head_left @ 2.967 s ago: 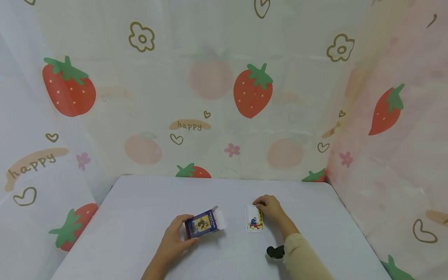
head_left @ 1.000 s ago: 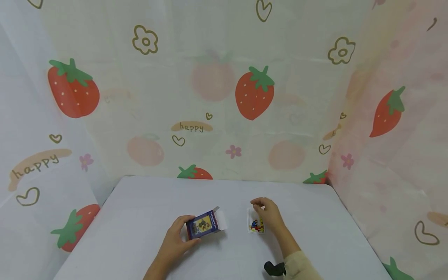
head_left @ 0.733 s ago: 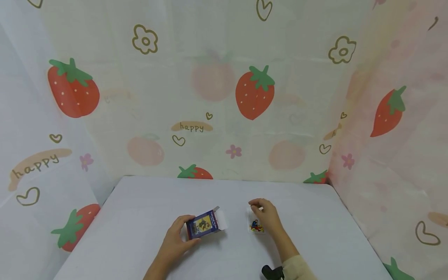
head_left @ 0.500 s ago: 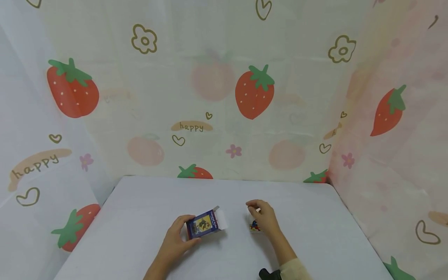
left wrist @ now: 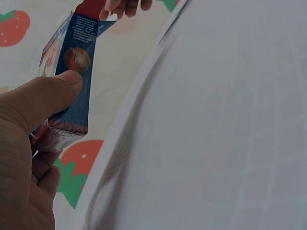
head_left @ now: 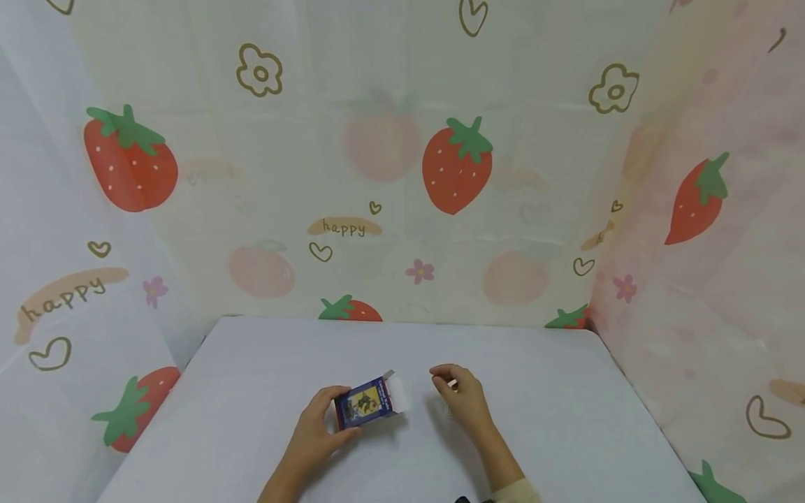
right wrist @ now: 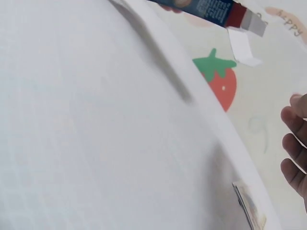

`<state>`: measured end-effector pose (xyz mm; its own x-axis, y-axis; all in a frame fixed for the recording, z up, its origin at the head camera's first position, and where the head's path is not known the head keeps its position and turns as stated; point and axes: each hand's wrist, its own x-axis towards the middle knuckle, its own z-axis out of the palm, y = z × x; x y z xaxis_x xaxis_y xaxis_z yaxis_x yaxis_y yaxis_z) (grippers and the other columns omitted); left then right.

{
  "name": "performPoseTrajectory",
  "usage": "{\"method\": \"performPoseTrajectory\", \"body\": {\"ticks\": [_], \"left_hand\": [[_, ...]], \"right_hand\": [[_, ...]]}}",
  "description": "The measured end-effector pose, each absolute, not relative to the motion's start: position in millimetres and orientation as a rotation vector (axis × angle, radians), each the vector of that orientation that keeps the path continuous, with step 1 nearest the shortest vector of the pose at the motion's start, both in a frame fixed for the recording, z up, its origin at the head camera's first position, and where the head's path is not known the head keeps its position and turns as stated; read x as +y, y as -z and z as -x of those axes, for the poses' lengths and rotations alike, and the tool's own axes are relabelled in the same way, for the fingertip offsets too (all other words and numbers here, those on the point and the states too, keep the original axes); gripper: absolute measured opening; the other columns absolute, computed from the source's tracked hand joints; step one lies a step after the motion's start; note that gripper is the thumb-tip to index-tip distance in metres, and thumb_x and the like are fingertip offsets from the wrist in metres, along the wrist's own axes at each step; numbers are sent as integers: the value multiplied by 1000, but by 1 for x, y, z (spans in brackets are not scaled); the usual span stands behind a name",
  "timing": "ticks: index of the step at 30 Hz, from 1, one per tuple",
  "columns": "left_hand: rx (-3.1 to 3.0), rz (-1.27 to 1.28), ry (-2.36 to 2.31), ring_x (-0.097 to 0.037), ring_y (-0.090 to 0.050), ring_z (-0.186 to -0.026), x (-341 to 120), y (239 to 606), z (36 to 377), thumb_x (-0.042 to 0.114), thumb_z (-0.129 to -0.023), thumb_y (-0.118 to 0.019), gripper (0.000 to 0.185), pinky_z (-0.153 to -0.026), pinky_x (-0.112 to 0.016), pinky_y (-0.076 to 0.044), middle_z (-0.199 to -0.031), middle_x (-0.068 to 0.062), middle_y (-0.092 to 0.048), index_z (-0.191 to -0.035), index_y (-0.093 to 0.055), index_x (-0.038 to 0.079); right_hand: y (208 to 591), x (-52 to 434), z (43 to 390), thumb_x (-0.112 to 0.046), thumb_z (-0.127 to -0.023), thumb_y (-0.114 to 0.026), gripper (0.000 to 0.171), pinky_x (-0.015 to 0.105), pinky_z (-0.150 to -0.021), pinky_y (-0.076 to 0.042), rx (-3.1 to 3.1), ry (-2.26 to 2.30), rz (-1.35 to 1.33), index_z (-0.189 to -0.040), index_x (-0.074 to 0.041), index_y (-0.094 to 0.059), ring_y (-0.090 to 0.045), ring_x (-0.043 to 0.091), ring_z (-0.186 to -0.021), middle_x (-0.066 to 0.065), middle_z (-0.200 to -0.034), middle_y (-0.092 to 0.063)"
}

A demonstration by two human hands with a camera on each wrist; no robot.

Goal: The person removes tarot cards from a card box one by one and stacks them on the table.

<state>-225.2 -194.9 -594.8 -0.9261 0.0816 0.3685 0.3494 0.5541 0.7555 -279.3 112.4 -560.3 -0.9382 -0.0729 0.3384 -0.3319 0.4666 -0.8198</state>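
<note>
My left hand [head_left: 317, 426] grips a small dark-blue card box [head_left: 363, 403] with a yellow picture on its front, thumb on the near side and fingers on the far side. Its white end flap [head_left: 396, 393] stands open, pointing right. In the left wrist view the thumb presses the narrow blue side of the box [left wrist: 76, 91]. My right hand [head_left: 464, 402] hovers right of the flap, fingers loosely bent, with nothing visible between them. A stack of picture cards [right wrist: 249, 206] lies on the table below that hand, almost hidden by it in the head view.
A white cloth covers the table [head_left: 283, 356]. Fabric walls [head_left: 534, 140] printed with strawberries and flowers enclose its back and both sides. A black wrist strap piece [head_left: 464, 499] and a beige sleeve [head_left: 517, 492] show at the bottom edge.
My right hand has come off the card stack and moved left toward the box flap, now covering most of the cards. The left hand and the box have stayed nearly still.
</note>
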Motion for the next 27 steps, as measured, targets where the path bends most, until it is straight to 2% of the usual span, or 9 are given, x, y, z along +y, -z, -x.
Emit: {"method": "performPoseTrajectory", "body": {"ticks": [11, 27], "left_hand": [[-2508, 356, 1307, -23, -55, -136, -195, 593, 224, 19, -69, -96, 76, -118, -46, -42, -138, 4, -60, -135, -59, 19], [-2513, 339, 1324, -24, -54, -136, -194, 592, 224, 18, -67, -96, 79, -120, -47, -40, -139, 1, -60, -137, -59, 14]], "right_hand": [[564, 94, 267, -15, -94, -74, 10, 21, -73, -52, -2450, -1509, -371, -103, -18, -76, -62, 9, -87, -8, -92, -72], [563, 70, 254, -26, -93, -76, 10, 21, -77, -52, -2516, -1546, -407, -102, -22, -77, -60, 7, -88, -10, -94, -72]]}}
